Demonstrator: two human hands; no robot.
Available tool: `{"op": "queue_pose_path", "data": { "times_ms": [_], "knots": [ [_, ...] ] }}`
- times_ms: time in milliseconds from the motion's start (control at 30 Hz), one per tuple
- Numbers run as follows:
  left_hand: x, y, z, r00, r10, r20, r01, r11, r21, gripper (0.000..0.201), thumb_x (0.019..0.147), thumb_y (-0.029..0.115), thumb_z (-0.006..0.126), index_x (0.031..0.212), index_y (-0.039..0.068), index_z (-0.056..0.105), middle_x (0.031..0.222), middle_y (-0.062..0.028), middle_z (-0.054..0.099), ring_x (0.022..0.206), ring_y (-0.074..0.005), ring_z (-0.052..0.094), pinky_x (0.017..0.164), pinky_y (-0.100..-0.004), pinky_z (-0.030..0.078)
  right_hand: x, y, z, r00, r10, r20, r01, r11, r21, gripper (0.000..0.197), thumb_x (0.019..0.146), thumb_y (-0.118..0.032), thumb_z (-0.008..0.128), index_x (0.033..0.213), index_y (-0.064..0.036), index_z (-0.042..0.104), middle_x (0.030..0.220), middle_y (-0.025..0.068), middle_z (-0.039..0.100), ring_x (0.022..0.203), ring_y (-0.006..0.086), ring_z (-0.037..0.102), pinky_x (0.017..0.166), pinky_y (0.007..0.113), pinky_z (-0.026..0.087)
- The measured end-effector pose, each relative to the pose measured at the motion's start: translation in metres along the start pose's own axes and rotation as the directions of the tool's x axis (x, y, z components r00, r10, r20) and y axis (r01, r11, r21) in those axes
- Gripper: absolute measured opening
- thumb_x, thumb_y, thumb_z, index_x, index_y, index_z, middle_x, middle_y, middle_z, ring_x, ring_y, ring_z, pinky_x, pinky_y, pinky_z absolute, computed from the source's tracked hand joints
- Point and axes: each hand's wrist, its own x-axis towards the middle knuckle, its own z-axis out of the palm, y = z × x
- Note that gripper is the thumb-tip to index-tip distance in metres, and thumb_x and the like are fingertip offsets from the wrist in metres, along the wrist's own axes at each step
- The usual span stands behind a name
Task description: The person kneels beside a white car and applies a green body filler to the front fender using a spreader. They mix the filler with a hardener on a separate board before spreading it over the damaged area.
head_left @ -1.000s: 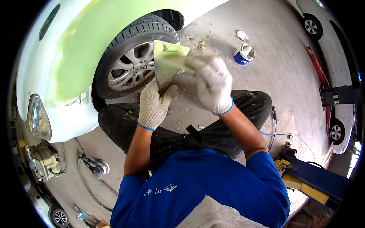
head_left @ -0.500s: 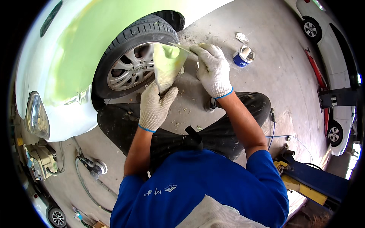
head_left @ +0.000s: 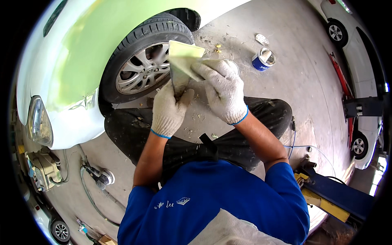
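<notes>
Both of my hands wear white knit gloves with blue cuffs. In front of the car wheel (head_left: pixel 143 69), my left hand (head_left: pixel 168 108) is closed round the lower end of a flat putty board (head_left: pixel 173 77). Yellow-green filler (head_left: pixel 188 49) lies across its upper end. My right hand (head_left: pixel 222 83) is closed on a thin spreader (head_left: pixel 190 70), its blade against the board's face. The fingers and the board's overlap hide part of that blade. Close by on the left, the white car's fender (head_left: pixel 77 69) carries a wide patch of smoothed yellow-green filler.
An open blue-and-white can (head_left: pixel 263 60) stands on the floor at right, with a pale perforated disc (head_left: pixel 261 39) beyond it. A sander (head_left: pixel 102 178) with its hose lies at lower left. A lift arm (head_left: pixel 335 196) reaches in at lower right; a white car (head_left: pixel 363 69) stands far right.
My right hand has come down and left, bringing the spreader from the board's upper edge onto its face. The filler now sits as a band along the upper end. My left hand keeps its hold.
</notes>
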Motion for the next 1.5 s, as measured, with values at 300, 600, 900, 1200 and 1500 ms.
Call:
{"op": "queue_pose_path", "data": {
  "times_ms": [300, 600, 900, 1200, 1500],
  "knots": [
    [-0.002, 0.004, -0.003, 0.997, 0.070, -0.023, -0.070, 0.997, -0.012, 0.028, 0.092, 0.016, 0.072, 0.112, -0.004, 0.068, 0.092, -0.0194, 0.072, 0.081, -0.0329, 0.069, 0.074, -0.0381, 0.053, 0.000, 0.040, 0.005, 0.978, 0.205, -0.024, -0.206, 0.977, -0.054, 0.034, 0.086, 0.009, 0.059, 0.114, -0.0036, 0.073, 0.112, 0.0157, 0.068, 0.101, 0.0310, 0.067, 0.089, 0.037, 0.054],
    [-0.002, 0.002, -0.001, 1.000, -0.027, -0.015, 0.026, 0.997, -0.068, 0.027, 0.090, 0.014, 0.072, 0.110, -0.004, 0.066, 0.088, -0.0168, 0.073, 0.077, -0.0253, 0.070, 0.073, -0.0365, 0.054, -0.011, -0.001, 0.001, 1.000, 0.023, -0.015, -0.023, 0.999, 0.027, 0.044, 0.076, 0.010, 0.060, 0.116, -0.0044, 0.072, 0.107, 0.0147, 0.068, 0.097, 0.0322, 0.066, 0.083, 0.041, 0.054],
    [0.000, 0.002, -0.001, 0.997, -0.056, 0.047, 0.060, 0.995, -0.078, 0.030, 0.091, 0.016, 0.072, 0.112, -0.005, 0.066, 0.089, -0.0135, 0.074, 0.075, -0.0195, 0.068, 0.071, -0.0340, 0.054, 0.008, 0.012, -0.011, 0.998, -0.014, -0.060, 0.018, 0.998, 0.062, 0.040, 0.079, 0.004, 0.063, 0.117, -0.0056, 0.072, 0.106, 0.0124, 0.067, 0.093, 0.0337, 0.064, 0.084, 0.044, 0.054],
    [-0.002, 0.000, -0.004, 0.999, 0.016, -0.027, -0.017, 1.000, -0.001, 0.030, 0.090, 0.012, 0.073, 0.114, -0.005, 0.066, 0.087, -0.0172, 0.073, 0.074, -0.0301, 0.070, 0.072, -0.0368, 0.054, 0.001, 0.031, 0.000, 0.991, 0.092, -0.096, -0.101, 0.991, -0.093, 0.041, 0.074, 0.005, 0.065, 0.113, -0.0061, 0.073, 0.107, 0.0123, 0.067, 0.097, 0.0330, 0.064, 0.079, 0.043, 0.054],
    [0.002, 0.003, -0.003, 1.000, 0.008, 0.030, -0.007, 0.999, -0.033, 0.031, 0.091, 0.015, 0.072, 0.116, -0.002, 0.066, 0.094, -0.0212, 0.073, 0.085, -0.0374, 0.072, 0.076, -0.0389, 0.055, 0.003, 0.003, -0.007, 0.979, 0.186, -0.084, -0.187, 0.982, -0.004, 0.040, 0.079, 0.008, 0.063, 0.115, -0.0043, 0.073, 0.110, 0.0151, 0.069, 0.098, 0.0354, 0.066, 0.088, 0.041, 0.054]
  ]
}}
